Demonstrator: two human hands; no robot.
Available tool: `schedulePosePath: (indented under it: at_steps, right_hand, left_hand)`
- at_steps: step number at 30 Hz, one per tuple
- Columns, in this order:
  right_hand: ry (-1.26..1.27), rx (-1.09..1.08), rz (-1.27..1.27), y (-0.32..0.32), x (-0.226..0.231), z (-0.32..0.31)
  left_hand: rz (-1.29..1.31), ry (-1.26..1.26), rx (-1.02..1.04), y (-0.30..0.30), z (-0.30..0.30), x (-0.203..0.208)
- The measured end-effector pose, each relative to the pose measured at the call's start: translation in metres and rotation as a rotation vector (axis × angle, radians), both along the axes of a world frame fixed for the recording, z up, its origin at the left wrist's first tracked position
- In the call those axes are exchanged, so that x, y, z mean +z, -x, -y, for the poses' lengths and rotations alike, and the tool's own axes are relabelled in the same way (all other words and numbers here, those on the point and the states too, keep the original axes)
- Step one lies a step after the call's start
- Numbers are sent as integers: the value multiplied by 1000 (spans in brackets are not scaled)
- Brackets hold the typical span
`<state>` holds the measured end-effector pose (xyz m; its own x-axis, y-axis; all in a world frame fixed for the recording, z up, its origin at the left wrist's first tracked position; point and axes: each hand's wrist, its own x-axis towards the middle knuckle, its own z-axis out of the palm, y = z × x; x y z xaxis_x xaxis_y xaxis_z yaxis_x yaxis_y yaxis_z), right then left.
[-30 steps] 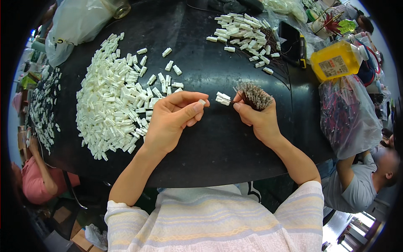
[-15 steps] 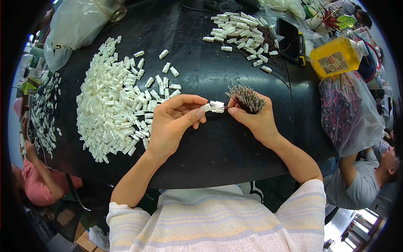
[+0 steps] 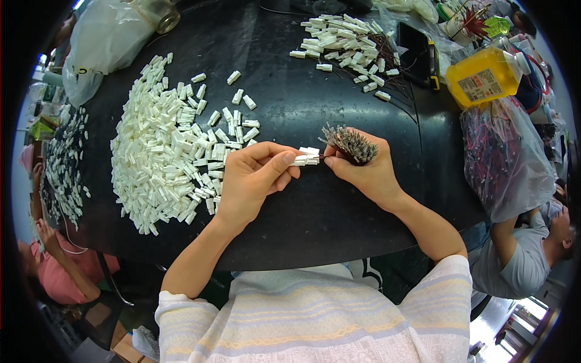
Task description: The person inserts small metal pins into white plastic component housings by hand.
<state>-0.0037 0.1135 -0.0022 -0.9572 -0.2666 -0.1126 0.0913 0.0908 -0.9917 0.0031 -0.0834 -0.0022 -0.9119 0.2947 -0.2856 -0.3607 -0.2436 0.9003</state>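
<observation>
Between the thumb and fingers of my left hand [image 3: 251, 178] a few small white plastic connector housings [image 3: 307, 157] are pinched together. My right hand [image 3: 368, 169] is closed around a thick bundle of dark wires [image 3: 351, 145] with metal terminals on their tips. A short stretch of dark wire runs from the right thumb and fingertip to the housings, so the two hands are close together. How far the wire goes into a housing is too small to tell. Left of my left hand lies a large heap of loose white connector housings [image 3: 160, 145].
At the far right are white housings with dark wires attached [image 3: 345, 42], beside a black and yellow device [image 3: 417, 57]. A bottle of yellow liquid [image 3: 484, 75] and a plastic bag of wires [image 3: 505, 157] line the right edge. People sit on both sides of the black table [image 3: 327, 224].
My left thumb has pressed flatter over the housings, and the single housing held apart before now lies in line with the others. Both hands stay near the same place.
</observation>
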Motion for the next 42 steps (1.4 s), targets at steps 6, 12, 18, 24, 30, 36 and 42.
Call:
schedulePosePath:
  at_steps: [6, 12, 18, 24, 30, 36, 42]
  right_hand:
    - [21, 41, -62, -1, -4, 0]
    - [-27, 69, -163, 2, -9, 0]
    - [210, -23, 233, 9, 1, -6]
    - [549, 27, 427, 10, 5, -15]
    - [342, -485, 133, 40, 1, -45]
    - [484, -415, 30, 36, 3, -53]
    - [359, -262, 95, 18, -4, -27]
  left_hand:
    - [6, 35, -9, -2, -6, 0]
    - [-128, 175, -4, -3, -9, -1]
    - [-371, 293, 85, 8, -6, -3]
    - [-283, 248, -203, 21, -23, 13]
    - [-415, 284, -144, 76, -35, 14]
    - [-798, 956, -58, 100, -11, 51]
    - [-985, 1570, -247, 41, 22, 7]
